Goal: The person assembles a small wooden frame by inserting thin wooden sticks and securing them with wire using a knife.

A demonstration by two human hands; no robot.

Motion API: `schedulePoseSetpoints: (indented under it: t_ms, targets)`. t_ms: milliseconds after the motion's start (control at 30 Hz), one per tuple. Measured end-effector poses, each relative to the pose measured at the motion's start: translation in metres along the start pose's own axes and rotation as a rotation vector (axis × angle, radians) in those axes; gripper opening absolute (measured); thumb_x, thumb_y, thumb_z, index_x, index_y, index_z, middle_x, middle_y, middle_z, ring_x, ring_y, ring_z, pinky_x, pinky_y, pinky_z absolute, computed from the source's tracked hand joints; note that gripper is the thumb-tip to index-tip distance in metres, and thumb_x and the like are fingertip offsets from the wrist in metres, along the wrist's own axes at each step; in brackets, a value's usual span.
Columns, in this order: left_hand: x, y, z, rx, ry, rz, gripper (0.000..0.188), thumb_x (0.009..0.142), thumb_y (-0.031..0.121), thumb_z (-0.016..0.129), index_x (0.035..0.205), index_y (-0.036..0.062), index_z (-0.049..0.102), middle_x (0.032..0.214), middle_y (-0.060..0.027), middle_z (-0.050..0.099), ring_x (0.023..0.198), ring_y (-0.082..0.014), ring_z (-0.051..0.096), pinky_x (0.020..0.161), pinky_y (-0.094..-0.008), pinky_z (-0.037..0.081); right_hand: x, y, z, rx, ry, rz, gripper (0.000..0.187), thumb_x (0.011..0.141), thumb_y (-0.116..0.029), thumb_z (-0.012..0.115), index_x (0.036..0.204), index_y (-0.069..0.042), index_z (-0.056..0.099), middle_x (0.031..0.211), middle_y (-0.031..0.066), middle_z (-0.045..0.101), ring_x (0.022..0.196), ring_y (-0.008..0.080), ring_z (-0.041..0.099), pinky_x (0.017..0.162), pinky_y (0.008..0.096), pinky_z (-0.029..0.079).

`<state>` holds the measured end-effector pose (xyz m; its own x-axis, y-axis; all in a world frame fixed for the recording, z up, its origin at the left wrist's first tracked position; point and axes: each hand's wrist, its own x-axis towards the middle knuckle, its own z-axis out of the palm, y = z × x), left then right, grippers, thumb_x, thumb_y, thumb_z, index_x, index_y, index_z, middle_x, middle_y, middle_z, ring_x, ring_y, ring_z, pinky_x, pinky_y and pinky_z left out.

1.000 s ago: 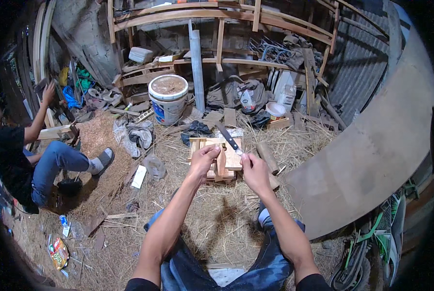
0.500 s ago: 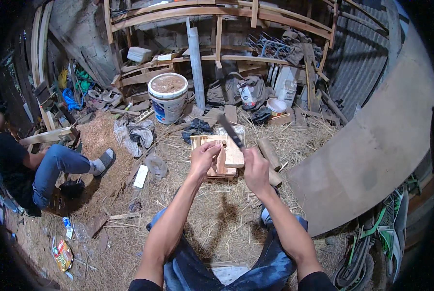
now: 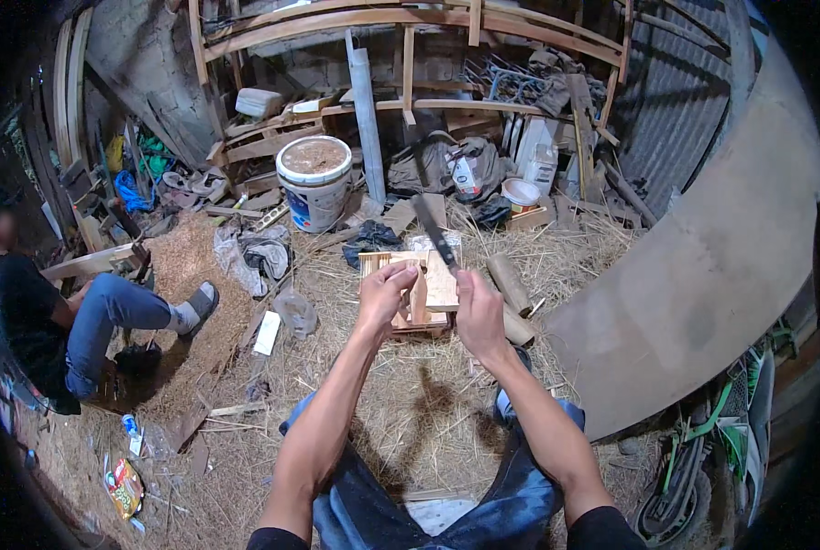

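My right hand (image 3: 479,313) is closed around the dark handle of a large knife (image 3: 434,233). Its blade points up and away to the left, above the work and apart from it. My left hand (image 3: 384,295) pinches the upper end of a small, flat wooden piece (image 3: 418,297), held upright against a pale wooden block (image 3: 443,286). Under both lies a low wooden stand (image 3: 416,330), partly hidden by my left hand. The fingertips of my left hand cover the top of the piece.
Two short logs (image 3: 509,283) lie right of the stand. Behind it are a black plastic bag (image 3: 371,242) and a filled white bucket (image 3: 313,174). A person (image 3: 107,316) sits at left beside sawdust. A large curved board (image 3: 694,275) leans at right, above a motorbike (image 3: 703,458).
The knife's tip has risen slightly, and my right hand has shifted a little to the left. My left hand keeps its pinch on the wooden piece.
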<state>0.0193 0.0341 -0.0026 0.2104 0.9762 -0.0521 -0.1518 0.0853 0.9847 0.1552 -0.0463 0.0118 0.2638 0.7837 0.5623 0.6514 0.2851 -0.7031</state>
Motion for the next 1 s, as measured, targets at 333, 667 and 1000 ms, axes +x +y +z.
schedulePoseSetpoints:
  t_ms: [333,667,1000]
  targets:
    - [0.006,-0.008,-0.002,-0.057,-0.011,0.019,0.028,0.084,0.016,0.064,0.105,-0.0027,0.063,0.087,-0.0034,0.066,0.073,-0.0068,0.057,0.058,-0.0208,0.044,0.0,-0.001,0.002,-0.035,-0.085,-0.001,0.032,0.096,-0.02,0.038,0.088,0.004,0.057,0.059,0.0274,0.053,0.058,0.043,0.057,0.05,0.0484,0.042]
    - [-0.001,-0.001,0.003,0.001,-0.044,-0.012,0.029,0.084,0.016,0.063,0.106,-0.0027,0.063,0.09,-0.0039,0.066,0.076,-0.0082,0.058,0.065,-0.0217,0.045,-0.001,0.022,0.013,-0.162,-0.099,-0.002,0.033,0.097,-0.022,0.037,0.087,0.003,0.056,0.054,0.0239,0.051,0.052,0.0397,0.056,0.046,0.0457,0.04]
    - [0.005,-0.008,-0.006,0.031,-0.064,-0.014,0.021,0.087,0.02,0.059,0.098,0.0036,0.066,0.084,-0.0028,0.066,0.075,-0.0083,0.055,0.07,-0.0226,0.041,0.006,0.029,0.007,-0.058,-0.191,0.18,0.04,0.096,-0.032,0.04,0.083,0.003,0.055,0.059,0.0238,0.054,0.055,0.0414,0.053,0.056,0.0462,0.042]
